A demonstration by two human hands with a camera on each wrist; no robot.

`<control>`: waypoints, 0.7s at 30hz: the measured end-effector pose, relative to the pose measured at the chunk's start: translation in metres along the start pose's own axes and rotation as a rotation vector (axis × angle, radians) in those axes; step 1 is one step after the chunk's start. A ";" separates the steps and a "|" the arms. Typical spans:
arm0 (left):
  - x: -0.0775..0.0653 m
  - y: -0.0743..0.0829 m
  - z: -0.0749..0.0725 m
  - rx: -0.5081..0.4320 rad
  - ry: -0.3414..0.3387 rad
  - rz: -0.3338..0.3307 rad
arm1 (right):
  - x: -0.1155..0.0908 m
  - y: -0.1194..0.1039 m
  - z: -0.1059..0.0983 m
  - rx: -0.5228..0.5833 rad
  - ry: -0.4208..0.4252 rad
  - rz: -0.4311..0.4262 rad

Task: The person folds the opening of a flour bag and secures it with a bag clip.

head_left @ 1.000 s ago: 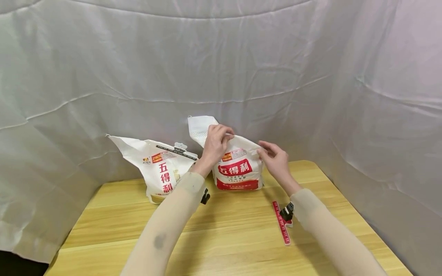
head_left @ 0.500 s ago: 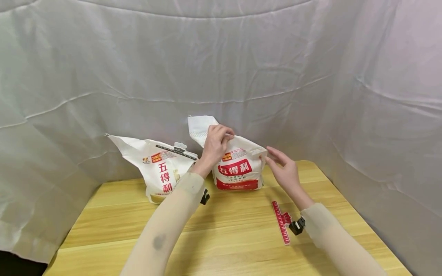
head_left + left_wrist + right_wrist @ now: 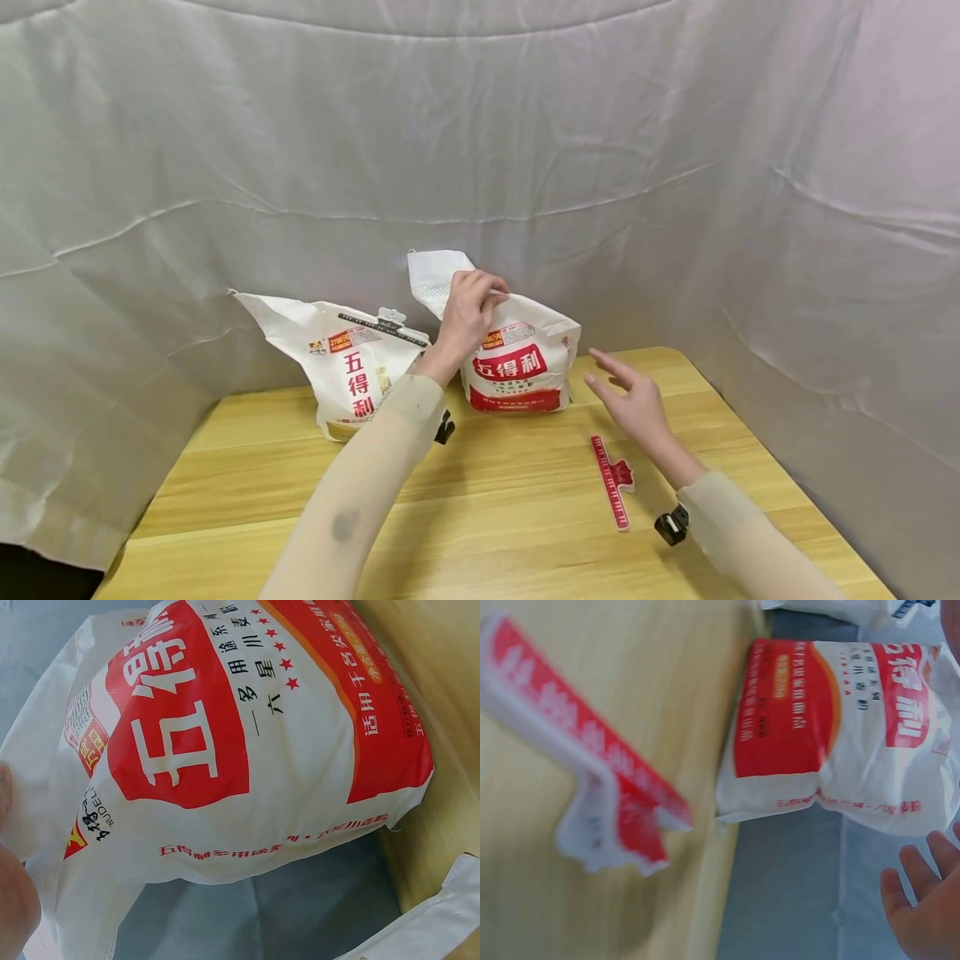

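A white flour bag with red panels (image 3: 516, 388) stands at the back of the table. Its top is folded over, and my left hand (image 3: 468, 312) pinches that fold between thumb and fingers. In the left wrist view the bag's printed front (image 3: 300, 750) fills the middle, with only part of the thumb and a fingertip showing at the left edge. My right hand (image 3: 633, 408) is off the bag, to its right, fingers extended and holding nothing. Nearest to it on the table lies a red and white bag clip (image 3: 611, 483), large in the right wrist view.
Left of the held bag stands a second white flour bag (image 3: 330, 350), its folded top held by a black and white clip (image 3: 386, 327). A grey cloth (image 3: 480, 150) hangs behind and beside the wooden table (image 3: 510, 500).
My right hand has let go of the bag's right corner and moved right and toward me, uncovering the red clip. My left hand has stayed on the fold.
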State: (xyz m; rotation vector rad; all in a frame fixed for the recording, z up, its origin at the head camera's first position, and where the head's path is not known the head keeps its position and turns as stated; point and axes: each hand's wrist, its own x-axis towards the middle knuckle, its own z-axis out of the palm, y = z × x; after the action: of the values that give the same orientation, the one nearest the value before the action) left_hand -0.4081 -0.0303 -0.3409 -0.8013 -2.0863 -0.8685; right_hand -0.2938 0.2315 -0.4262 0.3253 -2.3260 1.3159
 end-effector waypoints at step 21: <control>-0.001 0.002 -0.001 -0.009 -0.003 -0.007 | -0.047 0.035 -0.019 -0.152 -0.174 0.019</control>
State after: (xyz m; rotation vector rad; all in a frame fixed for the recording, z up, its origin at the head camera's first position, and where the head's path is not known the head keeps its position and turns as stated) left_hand -0.4056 -0.0300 -0.3403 -0.8014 -2.0904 -0.8814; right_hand -0.2628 0.2650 -0.4672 0.3833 -2.5623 1.1519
